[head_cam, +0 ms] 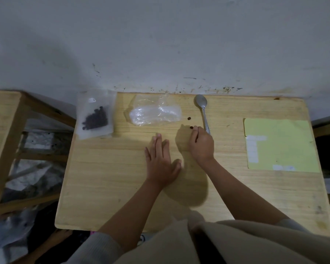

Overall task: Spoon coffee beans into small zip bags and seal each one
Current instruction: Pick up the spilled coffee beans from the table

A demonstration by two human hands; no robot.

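A frosted zip bag (94,116) holding dark coffee beans (95,118) lay flat at the far left. Right of it lay crumpled clear empty bags (154,111), then two loose beans (189,118), then a metal spoon (203,110), bowl far.

No text, label, brand or number can be read anywhere; the white patches on the yellow sheet (280,145) are too blurred.
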